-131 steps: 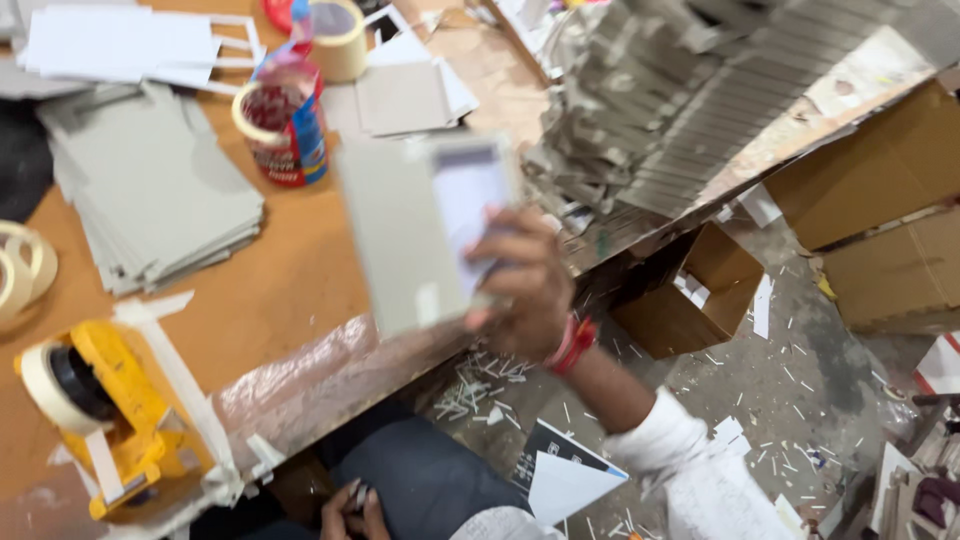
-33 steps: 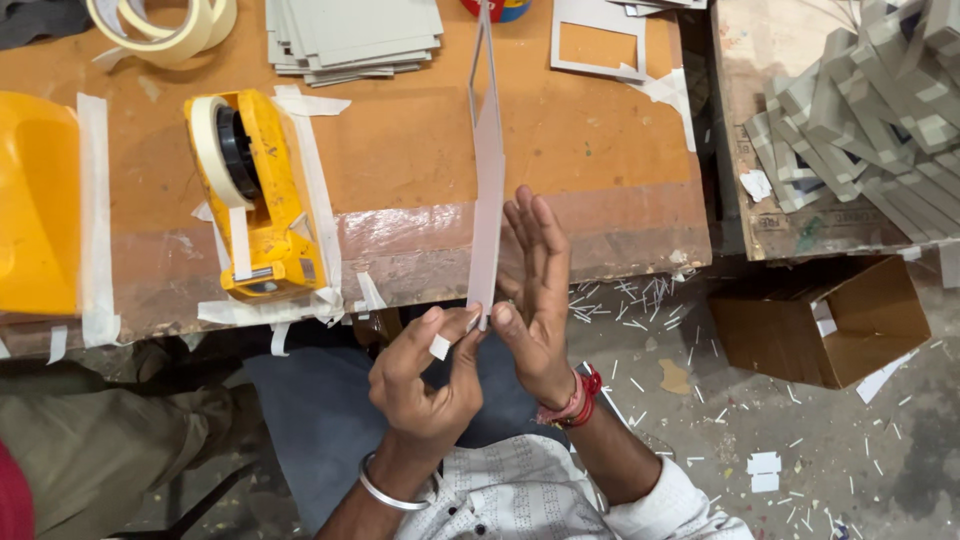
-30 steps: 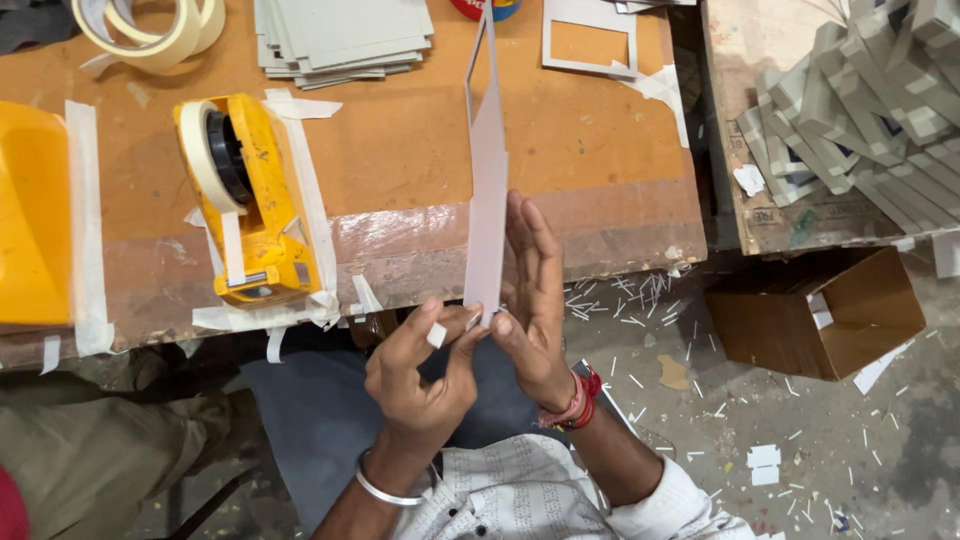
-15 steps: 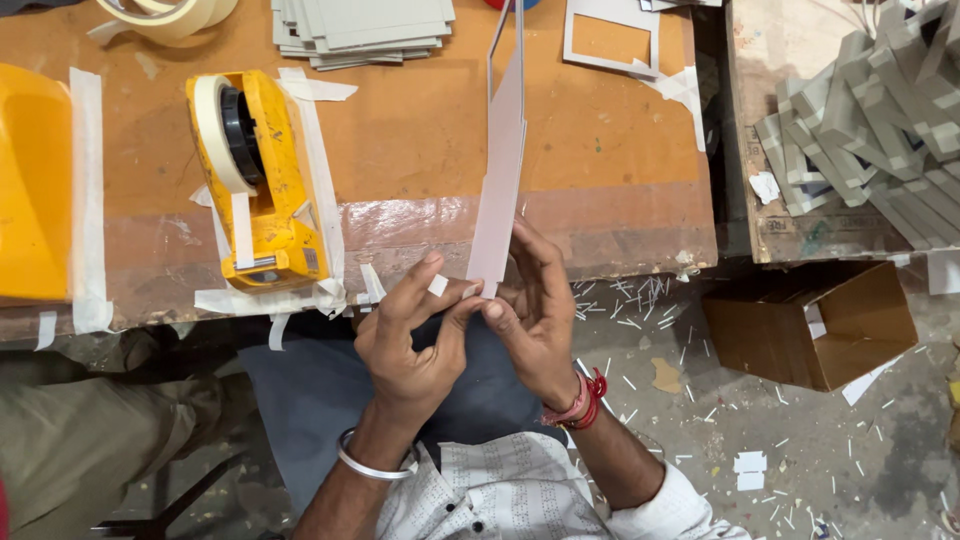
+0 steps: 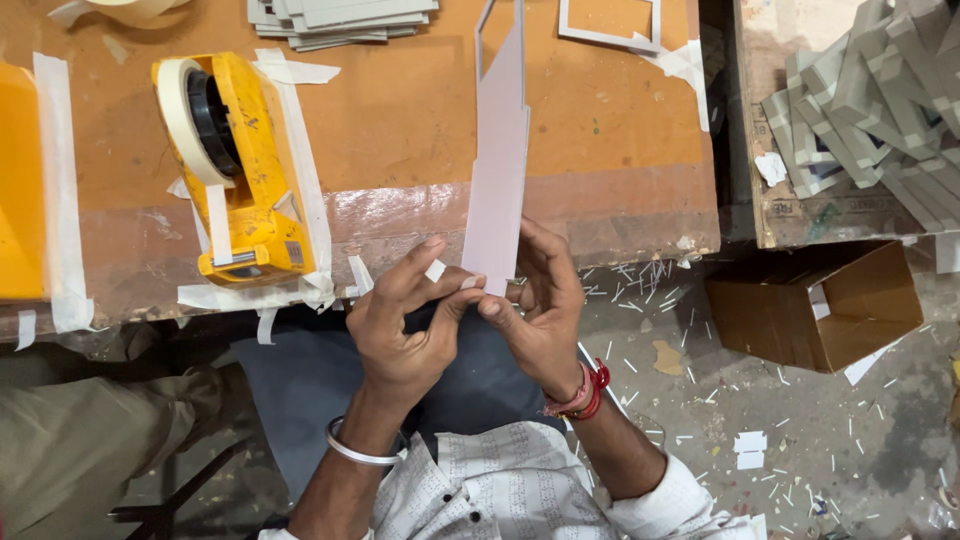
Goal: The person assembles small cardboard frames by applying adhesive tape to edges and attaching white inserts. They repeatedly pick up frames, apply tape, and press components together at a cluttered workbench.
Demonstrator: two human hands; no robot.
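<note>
A tall grey card piece (image 5: 497, 160) stands upright over the table's near edge, its top cut into a thin frame. My right hand (image 5: 540, 305) grips its bottom edge from the right. My left hand (image 5: 405, 325) pinches the same bottom corner from the left, with a small bit of white tape (image 5: 435, 270) stuck on a fingertip. A metal bangle sits on my left wrist and red thread on my right.
A yellow tape dispenser (image 5: 235, 170) with a cream tape roll sits on the brown table (image 5: 400, 110). A stack of grey cards (image 5: 340, 18) lies at the far edge. Folded grey pieces (image 5: 870, 100) pile up at right above an open cardboard box (image 5: 815, 305). Paper scraps litter the floor.
The card piece stays upright between both hands. My left fingers have shifted up onto its bottom corner, and the view has drifted slightly.
</note>
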